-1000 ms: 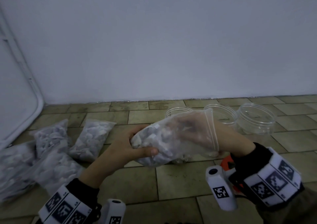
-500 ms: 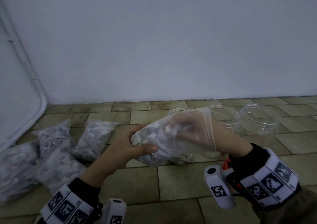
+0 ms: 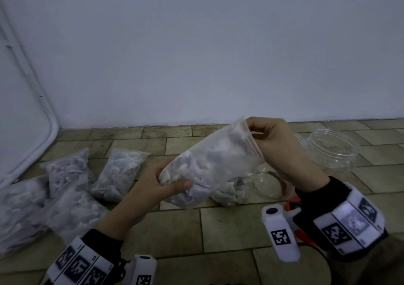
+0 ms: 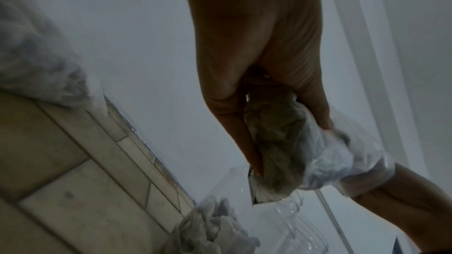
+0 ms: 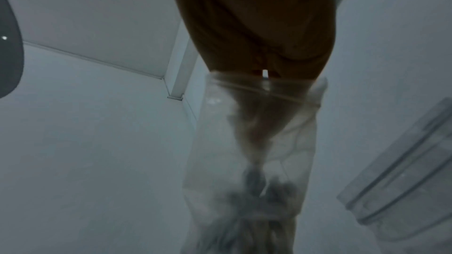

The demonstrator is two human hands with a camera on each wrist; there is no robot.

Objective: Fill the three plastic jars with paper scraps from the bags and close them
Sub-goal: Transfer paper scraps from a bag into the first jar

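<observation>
Clear plastic, a zip-top bag of white paper scraps [image 3: 209,166], is held tilted in the air over the tan tiled floor [image 3: 227,225], its mouth up and to the right. The left hand [image 3: 153,188] grips the bag's lower left end, thumb across the near face and fingers curled behind it. The right hand [image 3: 273,140] pinches the bag's open rim at the upper right. From the right wrist view the fingers look to reach inside the mouth, though the picture is dim.

Below the bag stands a clear plastic jar [image 3: 231,195] partly filled with scraps. Just right of it a second clear jar [image 3: 269,184] shows behind the right forearm. A third clear wide-mouthed jar [image 3: 334,149] stands farther right, open. More sealed bags of scraps [image 3: 118,171] lie in a heap at the left, near the white wall [image 3: 196,55].
</observation>
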